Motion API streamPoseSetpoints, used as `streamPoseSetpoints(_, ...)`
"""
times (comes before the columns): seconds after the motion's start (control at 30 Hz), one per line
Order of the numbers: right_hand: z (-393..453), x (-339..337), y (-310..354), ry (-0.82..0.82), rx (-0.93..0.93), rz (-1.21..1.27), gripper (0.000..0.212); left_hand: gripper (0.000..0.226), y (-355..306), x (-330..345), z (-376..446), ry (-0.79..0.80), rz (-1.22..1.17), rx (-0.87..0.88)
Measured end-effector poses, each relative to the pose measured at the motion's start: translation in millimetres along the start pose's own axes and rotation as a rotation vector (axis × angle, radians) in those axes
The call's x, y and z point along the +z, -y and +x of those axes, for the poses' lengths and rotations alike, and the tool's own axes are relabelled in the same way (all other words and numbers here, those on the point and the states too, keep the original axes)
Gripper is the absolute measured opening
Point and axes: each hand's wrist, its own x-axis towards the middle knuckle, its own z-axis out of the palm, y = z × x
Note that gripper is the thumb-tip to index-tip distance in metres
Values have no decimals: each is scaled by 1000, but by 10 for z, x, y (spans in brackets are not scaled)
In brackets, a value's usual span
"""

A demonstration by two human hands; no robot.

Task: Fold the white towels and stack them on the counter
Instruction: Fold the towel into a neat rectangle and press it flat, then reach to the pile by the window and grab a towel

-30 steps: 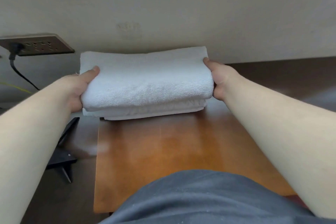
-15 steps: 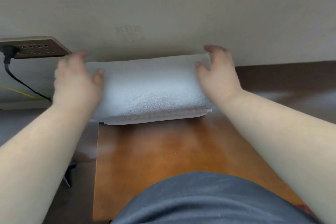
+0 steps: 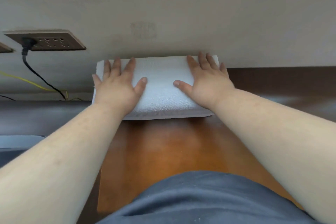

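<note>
- My left hand lies flat on the left half of the towels, palm down, fingers spread, and it grips nothing.
- My right hand lies flat in the same way on the right half, palm down, fingers spread, and it grips nothing too.
- My two thumbs point toward each other, near the middle of the top towel, with a bare white strip between them.
- The towels are folded and stacked, just above the middle of the frame, at the far end of the desk.
- Along the near edge of the stack I see a lower layer under the thick top fold; how many towels there are, I cannot tell.
- The far edge of the stack is right against the wall; if it touches, I cannot tell.
- The left end of the stack goes a little past the left edge of the desk.
- The desk is orange-brown wood and runs from the towels down to my body at the bottom of the frame.
- My grey shirt covers the near end of the desk.
- In the upper left of the frame there is a brown socket panel on the wall, with a black plug in it.
- A black cable hangs from the plug toward the lower right, and a thin yellow wire crosses it.
</note>
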Motion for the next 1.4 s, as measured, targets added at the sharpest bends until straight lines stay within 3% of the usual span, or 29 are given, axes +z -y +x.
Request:
streamPoseSetpoints(0.27,-67,-91,-82,70,-24,133,95,74,-70,-181,-47,112,46,-60)
streamPoseSetpoints(0.37,-268,-278,-200,-28,-77,206,89,72,-282,-377,-137,84,120,-32)
streamPoseSetpoints(0.47,-578,-540,-405,-137,-95,206,84,72,-668,-627,-340,23,120,112)
streamPoseSetpoints(0.7,-1621,-1273,-1432,-214,130,139,84,66,-2013,-1329,-983,-5,20,425)
streamPoseSetpoints(0.93,-3449,-1884,-2756,-223,386,-16,80,64,-3511,-1848,-1941,-120,16,731)
streamPoseSetpoints(1.1,-4915,-2240,-3577,-333,549,-22,75,63,-4591,-2129,-2717,-200,6,840)
streamPoseSetpoints(1.4,-6681,-2018,-4844,-374,833,50,78,66,-6336,-1847,-3971,-105,-155,959)
